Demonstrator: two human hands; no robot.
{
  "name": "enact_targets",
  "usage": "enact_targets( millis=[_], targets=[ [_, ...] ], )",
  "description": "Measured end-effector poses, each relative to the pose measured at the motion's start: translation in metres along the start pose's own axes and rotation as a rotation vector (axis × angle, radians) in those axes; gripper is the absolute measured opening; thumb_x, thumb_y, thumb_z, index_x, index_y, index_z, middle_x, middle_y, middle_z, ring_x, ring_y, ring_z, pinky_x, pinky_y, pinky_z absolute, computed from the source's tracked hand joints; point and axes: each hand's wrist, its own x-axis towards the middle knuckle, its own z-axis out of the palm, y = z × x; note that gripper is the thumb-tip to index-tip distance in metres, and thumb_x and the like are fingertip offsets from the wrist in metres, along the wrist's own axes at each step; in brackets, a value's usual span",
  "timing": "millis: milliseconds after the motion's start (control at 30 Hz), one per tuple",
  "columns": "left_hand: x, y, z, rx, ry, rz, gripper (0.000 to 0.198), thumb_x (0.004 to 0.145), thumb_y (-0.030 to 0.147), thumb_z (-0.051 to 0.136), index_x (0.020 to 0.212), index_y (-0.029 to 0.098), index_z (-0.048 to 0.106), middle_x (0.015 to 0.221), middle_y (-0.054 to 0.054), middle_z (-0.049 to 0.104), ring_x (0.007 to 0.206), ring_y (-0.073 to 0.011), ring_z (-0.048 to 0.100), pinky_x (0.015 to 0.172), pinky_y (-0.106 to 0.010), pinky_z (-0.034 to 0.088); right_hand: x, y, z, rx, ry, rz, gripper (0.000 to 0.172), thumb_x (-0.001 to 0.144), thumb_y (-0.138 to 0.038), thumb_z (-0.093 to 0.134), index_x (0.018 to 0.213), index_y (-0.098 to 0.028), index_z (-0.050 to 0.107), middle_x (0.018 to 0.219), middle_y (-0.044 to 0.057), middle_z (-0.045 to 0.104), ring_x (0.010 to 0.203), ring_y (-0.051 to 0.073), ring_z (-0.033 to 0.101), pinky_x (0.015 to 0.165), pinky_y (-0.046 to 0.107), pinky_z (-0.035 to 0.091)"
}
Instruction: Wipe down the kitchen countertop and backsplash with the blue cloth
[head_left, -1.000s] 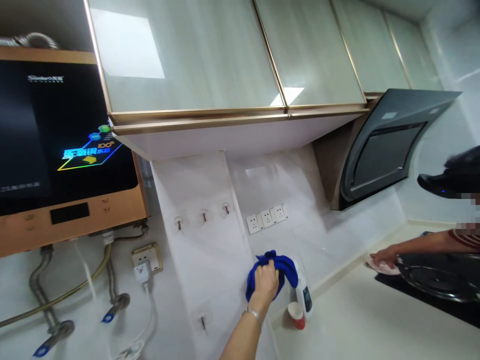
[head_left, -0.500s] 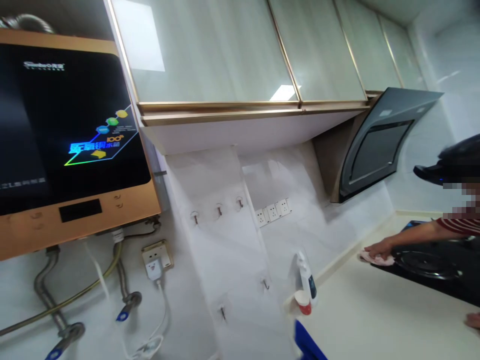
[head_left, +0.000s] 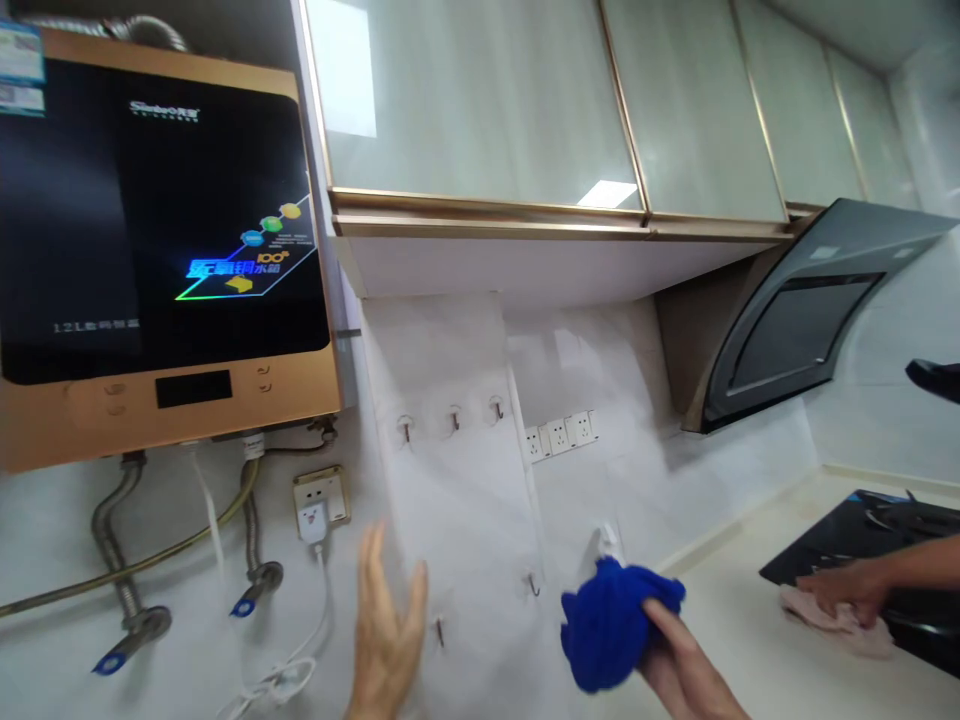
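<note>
A bunched blue cloth (head_left: 609, 628) is gripped in my right hand (head_left: 679, 655), low in the view, in front of the tiled wall. The cloth covers most of a white bottle (head_left: 608, 541), and only the bottle's top shows. My left hand (head_left: 386, 625) is raised near the wall, palm sideways, fingers stretched and thumb apart, with nothing in it. It is slightly blurred. Close beside it are a wall hook (head_left: 439, 630) and a white plug (head_left: 313, 521) in a wall socket (head_left: 336, 490).
A black water heater (head_left: 217, 230) with pipes hangs at the left. Overhead run glossy cabinets (head_left: 480, 110) and a range hood (head_left: 802, 320). At the right, a co-worker's hand (head_left: 847, 588) presses a pink cloth (head_left: 836, 625) beside a black stove (head_left: 832, 540) on the pale counter (head_left: 739, 600).
Both my hands have come into view, the right with the blue cloth, which showed only at the bottom edge before. The view has shifted left. The co-worker's pink cloth has moved along the stove's edge.
</note>
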Motion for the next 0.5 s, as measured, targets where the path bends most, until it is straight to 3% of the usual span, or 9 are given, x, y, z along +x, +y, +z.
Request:
enact_targets(
  millis=[100, 200, 333, 500],
  targets=[
    [0.064, 0.013, 0.013, 0.033, 0.125, 0.006, 0.084, 0.095, 0.057, 0.047, 0.16, 0.01, 0.021, 0.167, -0.021, 0.025, 0.157, -0.0307, 0.022, 0.131, -0.055, 0.021, 0.043, -0.043, 0.026, -0.051, 0.031, -0.171, 0.04, 0.063, -0.053, 0.086, 0.089, -0.024, 0.074, 0.084, 0.002, 0.073, 0.085, 0.027, 0.069, 0.077, 0.039, 0.058],
    [0.099, 0.022, 0.037, 0.044, 0.144, 0.016, 0.078, 0.099, 0.054, 0.041, 0.161, 0.01, 0.02, 0.165, -0.023, 0.028, 0.156, -0.0317, 0.026, 0.129, -0.055, 0.025, 0.08, -0.081, 0.058, -0.26, 0.044, -0.363, 0.038, 0.065, -0.052, 0.081, 0.083, -0.019, 0.075, 0.083, 0.004, 0.073, 0.082, 0.025, 0.067, 0.081, 0.039, 0.056],
    [0.107, 0.015, 0.064, 0.278, 0.244, 0.121, 0.071, 0.1, 0.049, 0.042, 0.158, 0.008, 0.031, 0.163, -0.028, 0.029, 0.153, -0.0409, 0.03, 0.122, -0.065, 0.034, 0.122, -0.119, 0.096, -0.397, 0.011, -0.493, 0.032, 0.06, -0.043, 0.078, 0.081, -0.019, 0.073, 0.079, 0.004, 0.072, 0.081, 0.027, 0.067, 0.076, 0.041, 0.058],
    [0.104, -0.011, 0.075, 0.544, 0.332, 0.249, 0.065, 0.099, 0.048, 0.047, 0.152, 0.011, 0.044, 0.162, -0.029, 0.029, 0.145, -0.0477, 0.041, 0.1, -0.068, 0.054, 0.155, -0.151, 0.129, -0.306, -0.104, -0.402, 0.041, 0.057, -0.04, 0.081, 0.091, -0.021, 0.069, 0.076, 0.003, 0.069, 0.063, 0.026, 0.066, 0.049, 0.041, 0.058]
  ],
)
